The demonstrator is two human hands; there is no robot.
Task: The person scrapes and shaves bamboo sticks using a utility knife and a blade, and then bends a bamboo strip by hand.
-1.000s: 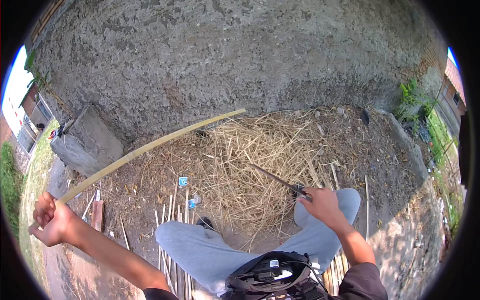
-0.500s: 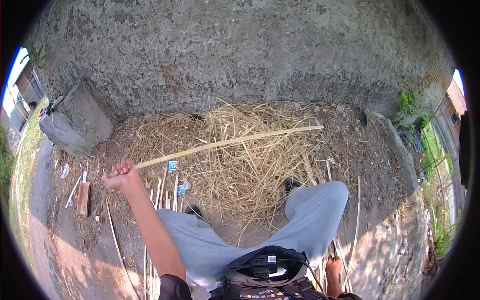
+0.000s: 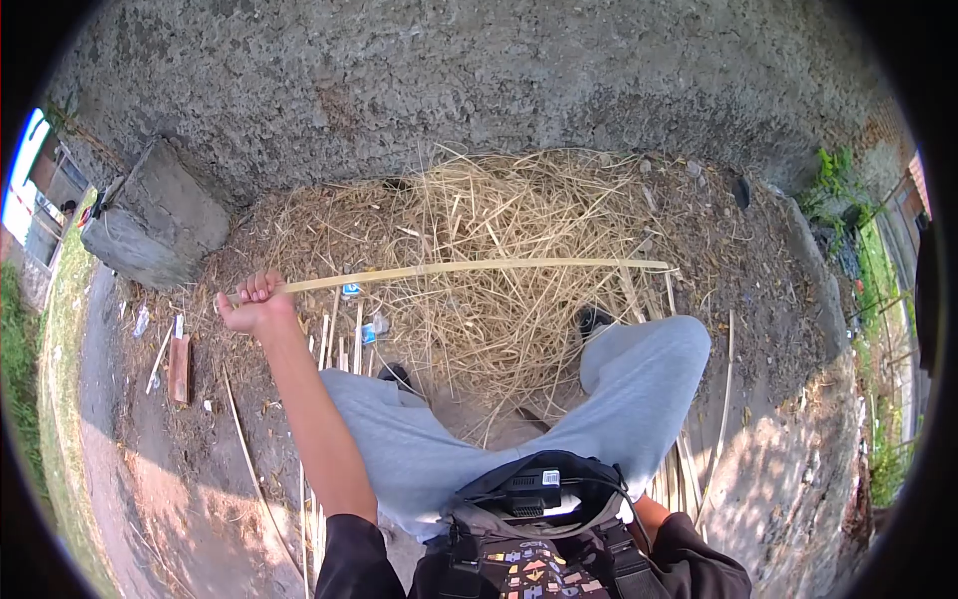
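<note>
My left hand (image 3: 259,304) is closed around one end of a long, pale bamboo strip (image 3: 519,264). The strip reaches to the right, slightly bowed, above a heap of straw-like shavings (image 3: 499,220). Of my right arm only part of the forearm (image 3: 654,513) shows beside my right leg; the hand itself is hidden behind the leg and bag. A dark, narrow, blade-like piece (image 3: 534,419) shows between my legs, and what holds it is out of sight.
A rough wall (image 3: 479,80) rises behind the heap. At the left stand a concrete block (image 3: 165,220) and, nearer, a reddish-brown brick-like piece (image 3: 180,369). More strips (image 3: 689,474) lie beside both legs. Blue-and-white litter (image 3: 375,327) lies near my left foot.
The strip's right end has swung slightly toward me and its left end is raised. My right hand has gone from beside the strips to behind my leg, and the dark piece has appeared.
</note>
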